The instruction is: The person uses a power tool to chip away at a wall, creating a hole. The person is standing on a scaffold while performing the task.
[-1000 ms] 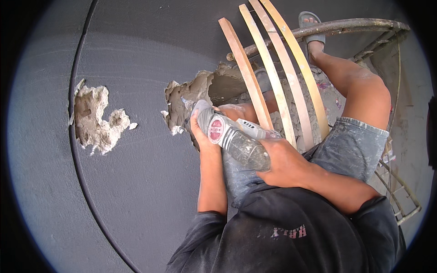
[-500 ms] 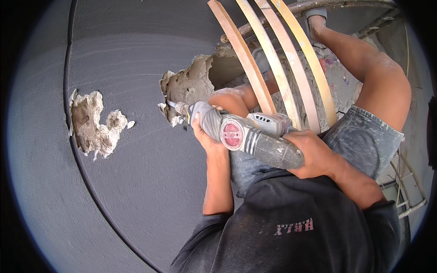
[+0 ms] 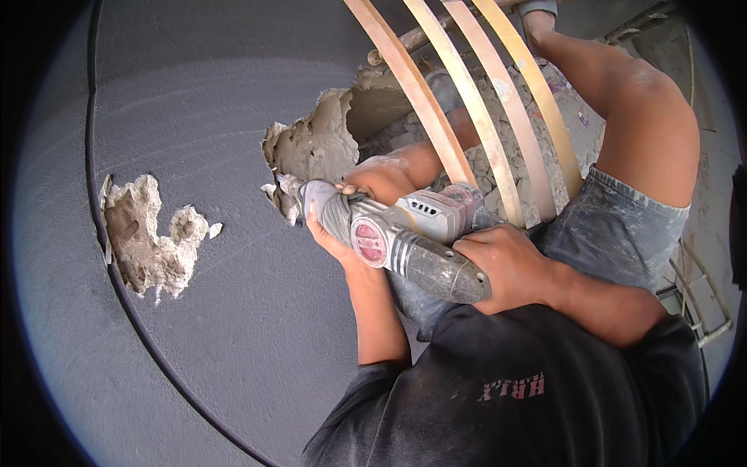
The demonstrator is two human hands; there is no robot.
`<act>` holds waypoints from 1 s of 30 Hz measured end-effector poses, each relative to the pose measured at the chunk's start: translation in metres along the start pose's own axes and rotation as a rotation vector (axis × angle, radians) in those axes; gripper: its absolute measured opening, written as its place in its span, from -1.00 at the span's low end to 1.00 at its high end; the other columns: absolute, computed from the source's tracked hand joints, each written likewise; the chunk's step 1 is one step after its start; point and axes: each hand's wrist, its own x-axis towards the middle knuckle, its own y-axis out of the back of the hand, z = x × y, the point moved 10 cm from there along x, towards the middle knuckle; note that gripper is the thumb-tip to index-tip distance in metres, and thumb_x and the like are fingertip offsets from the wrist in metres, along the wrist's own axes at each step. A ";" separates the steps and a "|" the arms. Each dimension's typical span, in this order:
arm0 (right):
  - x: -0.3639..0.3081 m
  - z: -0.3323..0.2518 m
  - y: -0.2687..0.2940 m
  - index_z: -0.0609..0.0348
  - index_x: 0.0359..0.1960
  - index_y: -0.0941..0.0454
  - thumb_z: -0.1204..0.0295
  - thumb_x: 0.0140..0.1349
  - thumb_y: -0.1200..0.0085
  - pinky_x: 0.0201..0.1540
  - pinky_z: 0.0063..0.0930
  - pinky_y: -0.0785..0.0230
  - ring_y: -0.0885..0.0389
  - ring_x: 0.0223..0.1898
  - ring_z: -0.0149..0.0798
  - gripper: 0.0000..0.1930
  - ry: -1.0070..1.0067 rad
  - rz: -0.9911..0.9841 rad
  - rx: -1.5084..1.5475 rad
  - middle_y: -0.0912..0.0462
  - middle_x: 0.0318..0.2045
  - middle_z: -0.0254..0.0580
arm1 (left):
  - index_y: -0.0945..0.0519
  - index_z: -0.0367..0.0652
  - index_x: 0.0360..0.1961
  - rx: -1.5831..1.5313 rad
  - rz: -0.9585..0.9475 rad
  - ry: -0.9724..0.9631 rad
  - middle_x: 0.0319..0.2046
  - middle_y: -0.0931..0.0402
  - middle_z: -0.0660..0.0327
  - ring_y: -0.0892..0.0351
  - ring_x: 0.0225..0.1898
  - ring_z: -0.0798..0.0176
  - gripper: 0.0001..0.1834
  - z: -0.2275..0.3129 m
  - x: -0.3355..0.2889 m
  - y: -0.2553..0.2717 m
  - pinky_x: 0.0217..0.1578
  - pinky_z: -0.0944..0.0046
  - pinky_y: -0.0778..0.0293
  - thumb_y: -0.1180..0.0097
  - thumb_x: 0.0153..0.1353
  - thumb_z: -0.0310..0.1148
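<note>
A dusty grey rotary hammer drill (image 3: 428,268) with a red round cap lies across my front, pointing left at a dark grey wall (image 3: 233,335). My left hand (image 3: 331,235) is wrapped round its cloth-covered front, just behind the chuck (image 3: 290,187). At the back, my right hand (image 3: 502,265) is closed round the rear handle, most of which it hides. The short visible part of the bit meets the lower left edge of a ragged, broken-out hole (image 3: 315,144) in the wall. Whether the bit's tip is inside the material, I cannot tell.
A second chipped patch (image 3: 144,233) lies farther left, beside a dark groove line (image 3: 136,292). Several wooden slats (image 3: 416,93) rise between my legs and the far side. Broken rubble (image 3: 498,159) lies beneath them. A metal pole (image 3: 412,40) crosses behind the slats.
The drill and both hands have shifted slightly left and down in the picture. The chipped patch has also moved left and down, as the view turned. Both grips stay the same.
</note>
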 end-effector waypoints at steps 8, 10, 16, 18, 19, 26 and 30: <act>0.029 -0.033 0.011 0.31 -0.21 -0.60 0.35 -0.16 -0.41 -0.15 -0.02 -0.60 -0.73 -0.26 0.21 -0.55 -0.040 -0.037 -0.086 -0.72 -0.32 0.07 | -0.56 -0.29 -0.10 -0.053 -0.010 -0.030 -0.26 -0.62 0.03 -0.63 -0.19 0.10 -0.49 0.019 0.011 -0.010 0.03 0.09 -0.55 -0.14 0.31 0.03; 0.033 -0.037 0.004 0.32 -0.21 -0.60 0.36 -0.15 -0.41 -0.16 -0.01 -0.61 -0.74 -0.27 0.20 -0.55 -0.061 -0.052 -0.084 -0.72 -0.33 0.08 | -0.57 -0.27 -0.09 -0.070 -0.008 -0.033 -0.25 -0.63 0.04 -0.63 -0.19 0.11 -0.50 0.023 0.010 -0.011 0.04 0.07 -0.54 -0.15 0.31 0.03; 0.047 -0.045 -0.001 0.35 -0.33 -0.61 0.54 -0.08 -0.21 -0.27 0.05 -0.60 -0.74 -0.38 0.23 -0.78 -0.078 0.008 -0.069 -0.72 -0.42 0.22 | -0.57 -0.23 -0.07 -0.063 -0.016 -0.060 -0.25 -0.63 0.06 -0.65 -0.18 0.13 -0.53 0.033 0.014 -0.010 0.05 0.04 -0.53 -0.18 0.31 0.01; 0.048 -0.043 -0.004 0.36 -0.26 -0.60 0.45 -0.14 -0.33 -0.20 0.03 -0.61 -0.75 -0.32 0.22 -0.64 -0.129 -0.042 -0.071 -0.71 -0.38 0.19 | -0.56 -0.23 -0.06 -0.090 -0.019 -0.006 -0.24 -0.63 0.07 -0.65 -0.17 0.13 -0.51 0.034 0.020 -0.008 0.07 0.04 -0.52 -0.18 0.29 0.02; 0.047 -0.041 -0.005 0.37 -0.22 -0.60 0.41 -0.17 -0.39 -0.17 0.01 -0.61 -0.75 -0.29 0.21 -0.57 -0.154 -0.066 -0.071 -0.71 -0.36 0.17 | -0.56 -0.23 -0.05 -0.116 -0.021 0.026 -0.23 -0.64 0.05 -0.65 -0.17 0.12 -0.49 0.033 0.025 -0.006 0.09 0.02 -0.52 -0.22 0.25 0.03; 0.006 -0.001 0.022 0.37 -0.11 -0.63 0.43 -0.11 -0.40 -0.06 -0.05 -0.57 -0.73 -0.17 0.25 -0.53 -0.191 0.128 0.089 -0.72 -0.27 0.22 | -0.60 -0.27 -0.07 0.231 0.043 0.076 -0.24 -0.67 -0.07 -0.68 -0.22 -0.06 -0.51 0.025 0.038 0.020 -0.13 -0.07 -0.66 -0.18 0.24 -0.01; -0.045 0.002 0.050 0.39 -0.13 -0.64 0.45 -0.08 -0.38 -0.02 -0.09 -0.55 -0.71 -0.14 0.26 -0.57 -0.155 0.145 0.228 -0.71 -0.27 0.27 | -0.59 -0.35 -0.07 0.246 0.044 0.119 -0.25 -0.67 -0.12 -0.70 -0.25 -0.07 -0.48 -0.023 0.003 -0.002 -0.19 0.01 -0.70 -0.17 0.24 -0.03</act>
